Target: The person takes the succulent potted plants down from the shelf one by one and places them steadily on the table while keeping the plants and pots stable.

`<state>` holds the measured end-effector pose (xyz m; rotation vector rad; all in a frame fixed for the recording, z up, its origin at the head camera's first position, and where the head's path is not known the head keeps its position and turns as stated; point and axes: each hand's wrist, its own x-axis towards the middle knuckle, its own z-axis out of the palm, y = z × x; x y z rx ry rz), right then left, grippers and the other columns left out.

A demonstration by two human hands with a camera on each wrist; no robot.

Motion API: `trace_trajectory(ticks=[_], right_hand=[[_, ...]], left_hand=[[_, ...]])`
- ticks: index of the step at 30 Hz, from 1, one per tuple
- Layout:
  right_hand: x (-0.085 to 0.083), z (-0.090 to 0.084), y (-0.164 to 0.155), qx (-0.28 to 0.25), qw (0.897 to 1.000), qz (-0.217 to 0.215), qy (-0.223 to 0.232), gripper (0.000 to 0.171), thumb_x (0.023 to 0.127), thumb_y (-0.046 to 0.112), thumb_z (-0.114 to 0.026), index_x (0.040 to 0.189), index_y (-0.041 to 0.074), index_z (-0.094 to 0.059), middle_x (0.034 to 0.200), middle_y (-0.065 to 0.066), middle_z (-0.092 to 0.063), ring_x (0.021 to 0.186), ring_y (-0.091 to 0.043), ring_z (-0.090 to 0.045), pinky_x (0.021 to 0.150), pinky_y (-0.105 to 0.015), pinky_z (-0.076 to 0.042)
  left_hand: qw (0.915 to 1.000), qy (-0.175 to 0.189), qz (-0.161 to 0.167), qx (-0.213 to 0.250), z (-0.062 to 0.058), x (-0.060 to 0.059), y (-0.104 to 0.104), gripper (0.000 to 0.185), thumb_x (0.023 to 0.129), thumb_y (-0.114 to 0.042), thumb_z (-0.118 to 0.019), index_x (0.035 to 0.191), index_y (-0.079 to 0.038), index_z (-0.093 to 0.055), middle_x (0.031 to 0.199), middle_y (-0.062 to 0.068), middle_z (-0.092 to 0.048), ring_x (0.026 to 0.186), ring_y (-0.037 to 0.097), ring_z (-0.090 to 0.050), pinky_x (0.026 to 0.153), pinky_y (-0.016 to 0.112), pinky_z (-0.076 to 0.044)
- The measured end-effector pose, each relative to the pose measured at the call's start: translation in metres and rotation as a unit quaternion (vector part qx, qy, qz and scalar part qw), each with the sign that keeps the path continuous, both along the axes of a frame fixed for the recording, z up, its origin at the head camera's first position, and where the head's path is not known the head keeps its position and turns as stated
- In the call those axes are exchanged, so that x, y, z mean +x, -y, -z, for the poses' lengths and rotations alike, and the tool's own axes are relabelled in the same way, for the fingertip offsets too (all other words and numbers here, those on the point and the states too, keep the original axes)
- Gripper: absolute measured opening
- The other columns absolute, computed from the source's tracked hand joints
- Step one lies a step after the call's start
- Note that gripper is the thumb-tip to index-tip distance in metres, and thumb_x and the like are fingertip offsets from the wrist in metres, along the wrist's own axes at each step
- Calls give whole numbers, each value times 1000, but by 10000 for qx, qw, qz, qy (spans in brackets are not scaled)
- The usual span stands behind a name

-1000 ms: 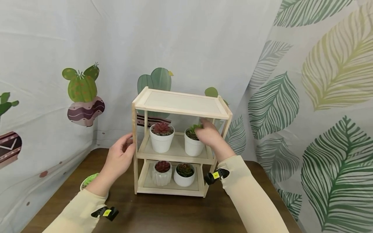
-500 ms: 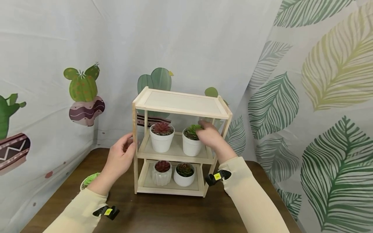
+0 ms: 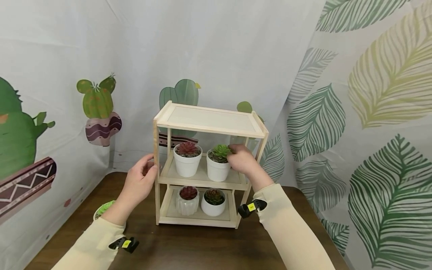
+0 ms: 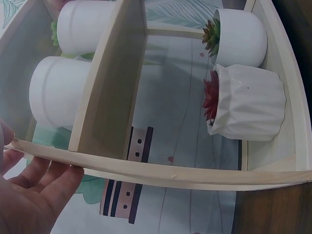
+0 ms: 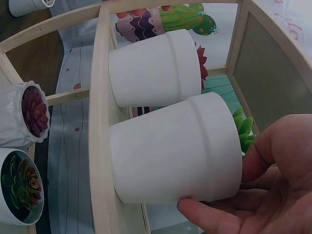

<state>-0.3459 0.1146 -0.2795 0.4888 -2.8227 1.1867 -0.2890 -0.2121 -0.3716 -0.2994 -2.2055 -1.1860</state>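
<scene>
Right hand pinches white succulent pot near middle-shelf front edge; left hand grips left post, presumably steadying rack.

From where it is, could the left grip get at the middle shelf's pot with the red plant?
Probably yes: nothing stands in front of that pot, and the left grip is close by. It touches the left front post, though, so it would likely need to go round.
</scene>
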Motion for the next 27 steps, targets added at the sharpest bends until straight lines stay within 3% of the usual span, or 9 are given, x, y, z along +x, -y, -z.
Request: trace_trajectory(ticks=[6, 10, 15, 27], right_hand=[[2, -1, 2, -71, 10000, 24, 20, 48, 97, 8, -45, 142, 5, -60, 126, -19, -68, 87, -27, -70, 69, -38, -62], [4, 0, 4, 11, 10000, 50, -65, 42, 97, 9, -44, 133, 6, -67, 97, -17, -72, 62, -26, -66, 58, -38, -58], [3, 2, 6, -70, 9999, 65, -35, 40, 98, 9, -44, 131, 5, -67, 66, -15, -66, 52, -24, -65, 54, -39, -59], [2, 7, 8, -614, 9980, 82, 141, 41, 99, 7, -46, 135, 1, -64, 94, -23, -74, 55, -21, -71, 61, -45, -63]], left_hand=[[10000, 13, 20, 39, 0, 0, 1, 35, 105, -15, -52, 137, -7, -61, 105, 20, -75, 80, 2, -60, 69, 20, -48], [10000, 30, 28, 63, 0, -1, 1, 34, 105, -16, -51, 137, -8, -61, 105, 19, -75, 80, 3, -60, 69, 20, -49], [9999, 74, 24, 73, 0, -1, 0, 35, 105, -17, -51, 137, -8, -61, 106, 19, -75, 82, 6, -62, 70, 20, -49], [9999, 88, 17, 95, 1, 0, -1, 34, 106, -18, -50, 137, -10, -61, 105, 16, -75, 82, 12, -62, 70, 21, -49]])
